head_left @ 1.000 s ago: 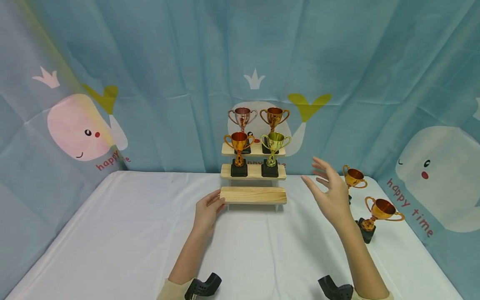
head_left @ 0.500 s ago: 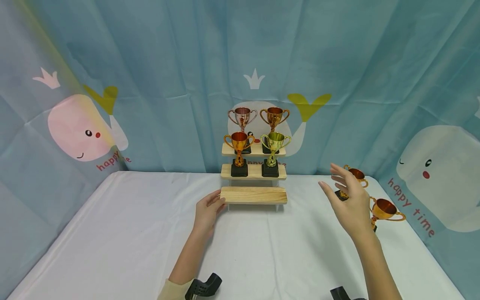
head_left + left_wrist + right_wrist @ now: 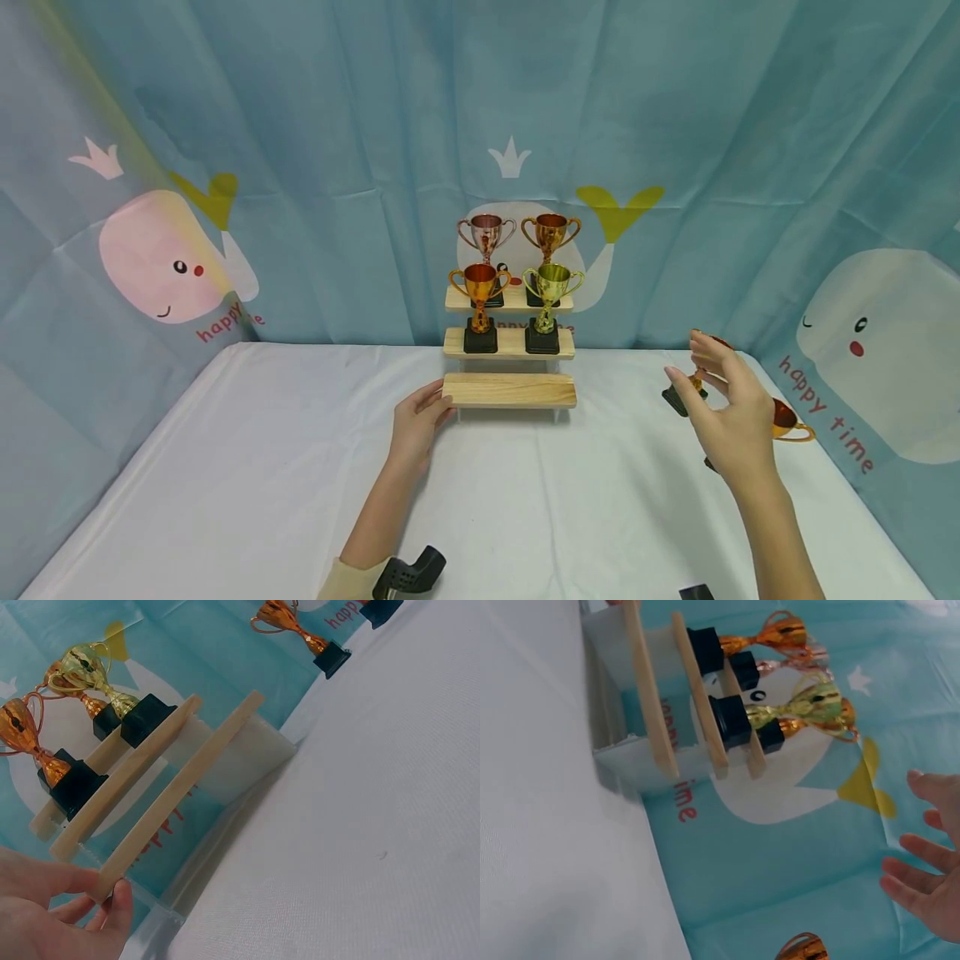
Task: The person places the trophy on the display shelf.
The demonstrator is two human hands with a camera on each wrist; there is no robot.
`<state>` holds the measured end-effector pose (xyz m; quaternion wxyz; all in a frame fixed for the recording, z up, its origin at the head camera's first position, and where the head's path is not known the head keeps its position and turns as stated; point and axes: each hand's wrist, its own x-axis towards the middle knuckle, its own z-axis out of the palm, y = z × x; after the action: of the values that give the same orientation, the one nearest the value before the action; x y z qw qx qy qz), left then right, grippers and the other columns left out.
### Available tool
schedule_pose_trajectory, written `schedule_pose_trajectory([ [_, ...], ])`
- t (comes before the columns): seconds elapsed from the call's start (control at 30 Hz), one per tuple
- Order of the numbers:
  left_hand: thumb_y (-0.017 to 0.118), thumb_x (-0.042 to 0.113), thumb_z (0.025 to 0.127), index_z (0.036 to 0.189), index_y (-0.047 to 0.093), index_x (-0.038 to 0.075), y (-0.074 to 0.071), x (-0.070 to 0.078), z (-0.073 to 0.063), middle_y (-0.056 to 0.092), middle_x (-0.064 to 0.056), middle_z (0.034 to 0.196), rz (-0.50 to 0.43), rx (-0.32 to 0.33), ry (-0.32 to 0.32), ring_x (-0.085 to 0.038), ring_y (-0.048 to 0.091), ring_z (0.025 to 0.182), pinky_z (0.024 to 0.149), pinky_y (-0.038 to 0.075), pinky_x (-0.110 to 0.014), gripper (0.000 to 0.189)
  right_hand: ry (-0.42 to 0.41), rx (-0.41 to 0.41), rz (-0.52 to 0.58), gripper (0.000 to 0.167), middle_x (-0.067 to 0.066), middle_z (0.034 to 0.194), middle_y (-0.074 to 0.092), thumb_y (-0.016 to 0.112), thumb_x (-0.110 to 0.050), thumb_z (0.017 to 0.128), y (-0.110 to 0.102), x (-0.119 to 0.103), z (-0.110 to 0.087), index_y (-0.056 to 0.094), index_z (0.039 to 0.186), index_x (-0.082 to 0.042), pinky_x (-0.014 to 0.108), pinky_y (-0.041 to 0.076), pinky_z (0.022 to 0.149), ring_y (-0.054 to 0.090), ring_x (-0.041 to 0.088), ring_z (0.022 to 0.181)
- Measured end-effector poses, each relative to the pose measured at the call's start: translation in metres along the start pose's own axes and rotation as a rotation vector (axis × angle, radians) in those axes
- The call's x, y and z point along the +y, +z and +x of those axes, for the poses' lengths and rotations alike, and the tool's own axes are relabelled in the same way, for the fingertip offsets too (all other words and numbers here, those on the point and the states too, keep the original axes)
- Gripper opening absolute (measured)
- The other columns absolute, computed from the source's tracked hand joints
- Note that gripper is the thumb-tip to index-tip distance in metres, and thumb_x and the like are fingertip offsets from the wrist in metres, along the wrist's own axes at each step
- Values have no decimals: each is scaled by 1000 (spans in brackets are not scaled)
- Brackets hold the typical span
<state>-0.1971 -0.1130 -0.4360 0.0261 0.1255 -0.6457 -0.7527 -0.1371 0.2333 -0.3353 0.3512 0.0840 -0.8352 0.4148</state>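
Observation:
My left hand (image 3: 415, 423) pinches the left end of the lowest board of a three-tier wooden display stand (image 3: 510, 390), thumb and fingers on opposite faces in the left wrist view. The middle tier carries an orange-gold trophy cup (image 3: 479, 287) and a yellow-gold trophy cup (image 3: 551, 287). Behind them, a rose-coloured trophy cup (image 3: 487, 232) and a bronze-gold trophy cup (image 3: 551, 230) stand on the top tier. My right hand (image 3: 731, 425) is at the right, fingers spread and holding nothing. It partly hides two orange-gold trophy cups, the farther one showing its black base (image 3: 677, 402), the nearer one its bowl (image 3: 787, 419).
A white cloth (image 3: 285, 467) covers the table. Blue curtains (image 3: 337, 167) with whale prints hang along its back and sides. Clear supports hold up the stand's boards.
My right hand has moved rightward, from beside the stand to in front of the loose trophy cups, covering more of them. My left hand stays on the stand's lowest board.

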Motion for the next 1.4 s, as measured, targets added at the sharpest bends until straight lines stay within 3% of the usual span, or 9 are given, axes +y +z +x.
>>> schedule_pose_trajectory([
  [0.17, 62, -2, 104, 146, 55, -7, 2, 1, 1, 61, -27, 136, 0, 13, -14, -23, 68, 111, 92, 62, -22, 43, -7, 33, -3, 57, -26, 124, 60, 78, 12, 88, -9, 1, 0, 62, 142, 1, 1, 46, 99, 58, -8, 113],
  [0.27, 62, -2, 104, 146, 56, -7, 2, 1, 1, 61, -27, 137, -1, 14, -18, -23, 67, 112, 92, 62, -23, 43, 3, 43, -25, 57, -36, 123, 54, 78, 10, 89, -15, 0, 0, 62, 143, 0, 0, 45, 98, 57, -11, 114],
  [0.33, 62, -2, 104, 146, 56, -6, 2, 1, 1, 61, -27, 137, -4, 14, -21, -23, 67, 112, 92, 62, -22, 43, 16, 46, -37, 57, -29, 125, 58, 78, 7, 90, -19, 0, -1, 62, 144, -2, 0, 45, 97, 56, -12, 114],
  [0.5, 61, -1, 104, 147, 54, -7, 2, 1, -1, 60, -28, 138, -10, 1, -17, -22, 67, 111, 93, 62, -23, 44, 46, 54, -90, 59, 12, 131, 68, 78, 4, 92, -27, 0, -3, 61, 147, -7, -2, 43, 97, 52, -19, 113],
  [0.57, 61, -1, 105, 148, 53, -8, 2, 1, -2, 60, -29, 139, -13, -2, -16, -21, 68, 111, 93, 62, -23, 44, 60, 57, -106, 60, 20, 132, 67, 78, 4, 92, -30, 1, -4, 60, 148, -7, -2, 42, 97, 50, -20, 112],
  [0.73, 60, -1, 105, 148, 53, -9, 2, 1, -1, 60, -30, 139, -21, -11, -11, -20, 68, 109, 92, 62, -23, 44, 116, 61, -150, 60, 19, 136, 67, 79, -2, 94, -34, 6, -6, 59, 150, -13, -3, 41, 98, 46, -24, 108],
  [0.97, 60, -1, 105, 148, 53, -9, 2, 1, 0, 60, -30, 138, -12, -7, -1, -18, 68, 107, 92, 62, -23, 44, 74, 94, -149, 61, 22, 135, 67, 78, 3, 93, -39, 15, -5, 60, 149, -10, -3, 42, 96, 47, -24, 111],
  [1.4, 61, -1, 105, 149, 52, -8, 1, 3, -1, 59, -29, 141, -9, -3, -20, -22, 67, 112, 93, 62, -24, 45, 129, 127, -223, 59, 24, 138, 66, 77, -2, 96, -49, 38, -8, 58, 151, -11, 0, 39, 104, 40, -29, 109],
])
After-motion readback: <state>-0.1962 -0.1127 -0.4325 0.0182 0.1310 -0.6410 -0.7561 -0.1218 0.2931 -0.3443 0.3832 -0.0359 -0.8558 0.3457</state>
